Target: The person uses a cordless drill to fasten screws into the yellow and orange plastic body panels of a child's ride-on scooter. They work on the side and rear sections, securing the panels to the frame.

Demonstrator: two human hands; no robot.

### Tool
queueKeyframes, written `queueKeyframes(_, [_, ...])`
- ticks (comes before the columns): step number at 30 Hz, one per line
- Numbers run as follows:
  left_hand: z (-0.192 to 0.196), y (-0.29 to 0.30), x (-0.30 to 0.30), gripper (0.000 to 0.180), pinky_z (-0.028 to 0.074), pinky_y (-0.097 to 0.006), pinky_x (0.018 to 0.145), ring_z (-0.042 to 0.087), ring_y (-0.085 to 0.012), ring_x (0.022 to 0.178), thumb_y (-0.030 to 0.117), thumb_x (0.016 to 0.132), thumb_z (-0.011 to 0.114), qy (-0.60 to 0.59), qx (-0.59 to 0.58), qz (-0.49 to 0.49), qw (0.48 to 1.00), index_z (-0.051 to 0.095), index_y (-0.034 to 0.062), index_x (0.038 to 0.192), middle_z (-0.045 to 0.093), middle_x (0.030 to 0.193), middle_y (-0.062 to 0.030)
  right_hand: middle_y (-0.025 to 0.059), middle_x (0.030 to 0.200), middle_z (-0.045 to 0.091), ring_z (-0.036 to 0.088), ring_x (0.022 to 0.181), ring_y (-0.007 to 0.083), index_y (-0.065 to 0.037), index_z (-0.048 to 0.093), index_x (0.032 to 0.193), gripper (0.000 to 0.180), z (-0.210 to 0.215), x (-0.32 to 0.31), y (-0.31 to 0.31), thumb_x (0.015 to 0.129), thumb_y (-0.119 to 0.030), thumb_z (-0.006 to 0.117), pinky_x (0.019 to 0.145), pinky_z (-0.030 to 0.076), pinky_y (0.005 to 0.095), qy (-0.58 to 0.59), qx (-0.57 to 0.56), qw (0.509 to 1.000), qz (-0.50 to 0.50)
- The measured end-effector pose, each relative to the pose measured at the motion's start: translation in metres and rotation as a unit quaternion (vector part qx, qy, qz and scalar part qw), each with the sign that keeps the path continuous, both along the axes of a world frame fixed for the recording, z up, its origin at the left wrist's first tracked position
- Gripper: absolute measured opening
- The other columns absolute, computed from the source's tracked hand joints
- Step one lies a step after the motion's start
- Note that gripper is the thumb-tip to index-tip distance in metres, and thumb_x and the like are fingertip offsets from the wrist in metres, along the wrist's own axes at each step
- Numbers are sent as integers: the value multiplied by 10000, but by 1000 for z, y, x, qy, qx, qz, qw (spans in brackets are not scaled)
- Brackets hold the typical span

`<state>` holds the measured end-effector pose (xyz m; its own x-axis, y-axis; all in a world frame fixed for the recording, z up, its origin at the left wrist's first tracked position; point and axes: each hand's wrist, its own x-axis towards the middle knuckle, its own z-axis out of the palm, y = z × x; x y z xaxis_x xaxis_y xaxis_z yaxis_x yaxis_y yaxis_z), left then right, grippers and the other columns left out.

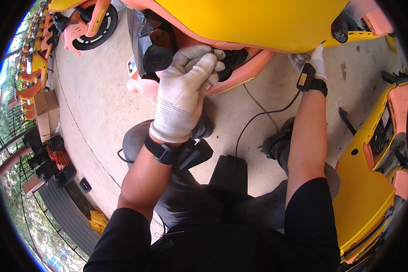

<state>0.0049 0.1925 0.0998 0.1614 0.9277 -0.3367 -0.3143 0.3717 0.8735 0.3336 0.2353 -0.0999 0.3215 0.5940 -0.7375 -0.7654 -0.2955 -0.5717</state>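
Observation:
A large yellow plastic body shell (258, 22) with a salmon-orange underside (240, 72) fills the top of the view. My left hand (188, 86), in a white knit glove with a black wrist strap, is closed on a black part (233, 59) tucked under the shell's orange edge. My right hand (313, 61), also in a white glove, presses against the yellow shell's lower right edge; its fingers are mostly hidden behind the shell. A black cable (263, 113) runs from a small device on my right wrist down toward my lap.
Another yellow and orange shell (371, 181) lies at the right. A scooter-like frame with a black wheel (95, 27) stands at the upper left on the concrete floor (95, 104). Cardboard boxes (45, 113) and stacked black parts (50, 163) sit by the left fence.

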Motion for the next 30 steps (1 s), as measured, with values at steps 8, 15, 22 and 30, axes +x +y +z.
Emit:
queueKeyframes(8, [2,1,3,183,442,-219,617,540,-110,669,125,996,565,20,-19,25,999,566,-29,1097,644,921,-101,37,867,651,615,800,201,-102,550,1125,665,5,-3,0,955,-689,287,957,467,464,12,-18,1000,8])
queueKeyframes(15, [5,0,3,169,421,-230,599,536,-113,660,123,996,562,25,-16,15,999,562,-22,1084,639,884,-97,41,848,646,612,792,207,-99,543,1144,679,3,-3,1,951,-697,286,964,464,463,9,-16,1000,17])
queueKeyframes(22, [5,0,7,164,526,-267,766,616,-149,792,61,983,552,-17,1,12,1000,551,-43,1109,647,964,-115,72,596,502,582,658,235,0,554,988,721,9,-10,-1,913,-694,376,774,584,444,-3,-10,1000,-16])
queueKeyframes(30, [2,0,8,160,539,-263,772,628,-142,794,51,979,558,10,32,17,999,548,-47,1105,654,969,-115,76,603,519,589,666,231,-2,559,981,715,4,-4,-2,927,-683,348,787,581,441,-2,-1,1000,2])
